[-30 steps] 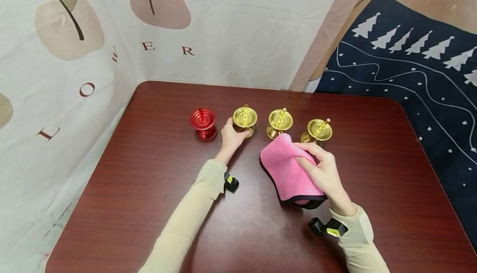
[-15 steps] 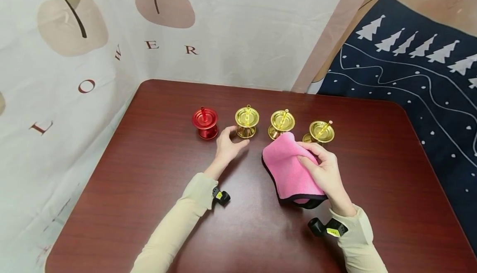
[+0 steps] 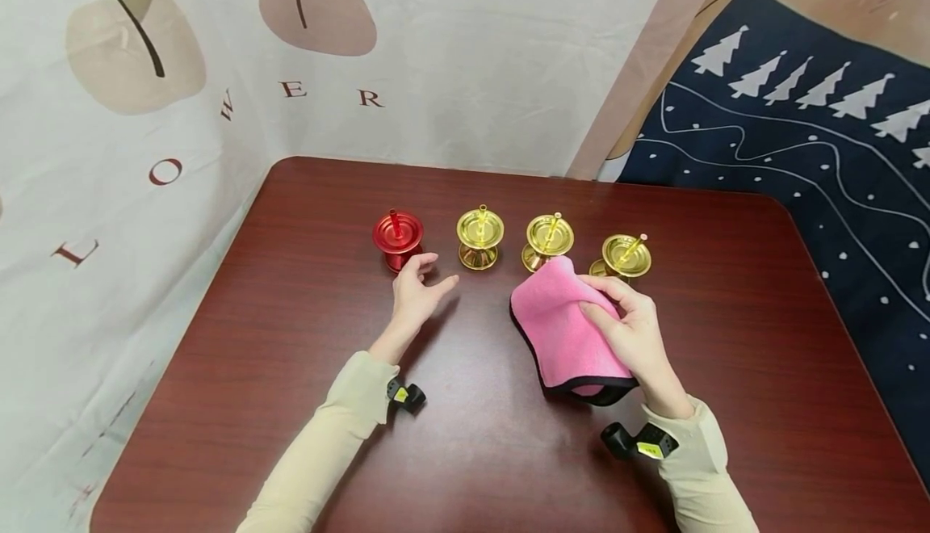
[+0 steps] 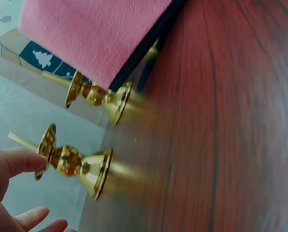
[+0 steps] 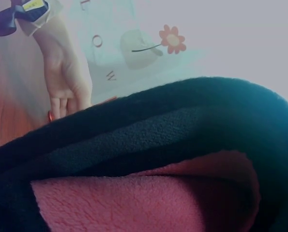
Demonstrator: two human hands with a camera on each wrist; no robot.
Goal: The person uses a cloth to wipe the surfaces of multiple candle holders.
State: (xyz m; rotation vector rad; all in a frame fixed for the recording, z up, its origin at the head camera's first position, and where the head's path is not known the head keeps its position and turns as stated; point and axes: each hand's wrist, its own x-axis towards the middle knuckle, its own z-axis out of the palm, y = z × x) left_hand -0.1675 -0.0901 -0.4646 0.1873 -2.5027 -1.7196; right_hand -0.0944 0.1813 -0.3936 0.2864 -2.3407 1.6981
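My left hand (image 3: 416,297) is in front of the red candle holder (image 3: 397,234), its fingers and thumb spread apart around nothing. The fingertips overlap the red holder's base in the head view. Just to the right stands a gold candle holder (image 3: 479,230), also seen in the left wrist view beyond the thumb. My right hand (image 3: 634,331) pinches a folded pink cloth (image 3: 567,331) with black edging, thumb on top. Behind the cloth are a second gold candle holder (image 3: 549,236) and a third gold candle holder (image 3: 626,257), whose base is partly hidden by the hand.
The four-sided dark red wooden table (image 3: 465,468) has rounded far corners. A pale curtain (image 3: 465,56) with letters hangs behind it, and a navy cloth (image 3: 799,145) with white trees hangs at the right.
My left hand has let go of the left gold candle holder and drawn back left toward the red one. The right hand and pink cloth have stayed put.
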